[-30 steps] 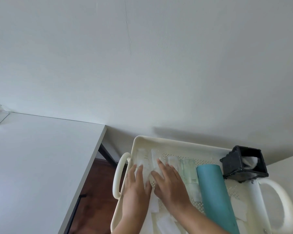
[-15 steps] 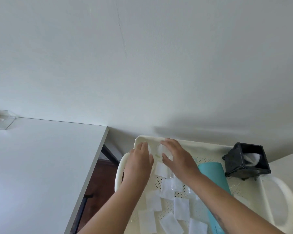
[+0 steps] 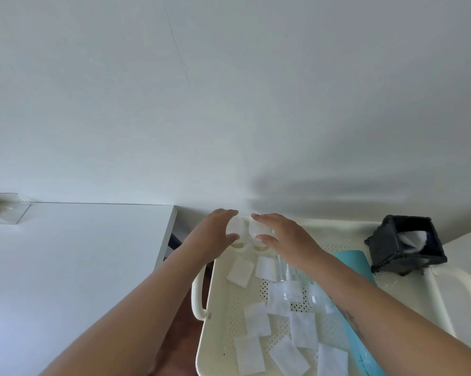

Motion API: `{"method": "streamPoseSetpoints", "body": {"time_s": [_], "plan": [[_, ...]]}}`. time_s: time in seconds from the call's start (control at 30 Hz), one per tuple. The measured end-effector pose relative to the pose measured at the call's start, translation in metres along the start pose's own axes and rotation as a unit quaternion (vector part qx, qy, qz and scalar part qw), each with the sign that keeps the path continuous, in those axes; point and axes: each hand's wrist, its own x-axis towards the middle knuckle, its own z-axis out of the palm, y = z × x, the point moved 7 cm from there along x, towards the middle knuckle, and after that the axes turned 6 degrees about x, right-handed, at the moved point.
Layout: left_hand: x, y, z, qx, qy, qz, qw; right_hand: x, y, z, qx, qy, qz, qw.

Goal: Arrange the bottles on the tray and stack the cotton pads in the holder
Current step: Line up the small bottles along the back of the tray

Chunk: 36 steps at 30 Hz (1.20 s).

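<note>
My left hand (image 3: 215, 234) grips a small clear bottle with a white cap (image 3: 235, 227) at the far left corner of the cream perforated tray (image 3: 220, 335). My right hand (image 3: 285, 240) grips a second such bottle (image 3: 256, 229) right beside it; both stand upright with yellowish liquid at their bases. Several white square cotton pads (image 3: 257, 318) lie scattered on the tray floor. A clear glass bottle (image 3: 290, 280) lies under my right forearm. A teal tube (image 3: 356, 270) lies along the tray's right side. The black holder (image 3: 405, 245), tilted, has a white pad inside.
A white table (image 3: 74, 267) stands to the left, with a gap and brown floor between it and the tray. A clear plastic item (image 3: 1, 210) sits at its far left. The wall rises directly behind. The tray has looped handles (image 3: 197, 297) on both ends.
Both hands moved from the tray's middle to its far left corner, each carrying a small bottle and setting it upright. The scattered cotton pads are now uncovered.
</note>
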Motion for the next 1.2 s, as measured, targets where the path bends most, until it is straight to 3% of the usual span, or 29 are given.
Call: {"method": "streamPoseSetpoints", "body": {"time_s": [0.57, 0.87, 1.2], "plan": [[0.014, -0.016, -0.002, -0.02, 0.018, 0.09, 0.996, -0.015, -0.001, 0.014, 0.018, 0.129, 0.049, 0.99], [0.01, -0.018, -0.003, -0.031, 0.027, 0.093, 0.995, -0.015, 0.002, 0.016, 0.049, 0.125, 0.054, 0.989], [-0.03, 0.019, -0.028, -0.129, 0.172, 0.124, 0.969, -0.058, 0.0, -0.012, 0.061, 0.162, 0.07, 0.982]]}}
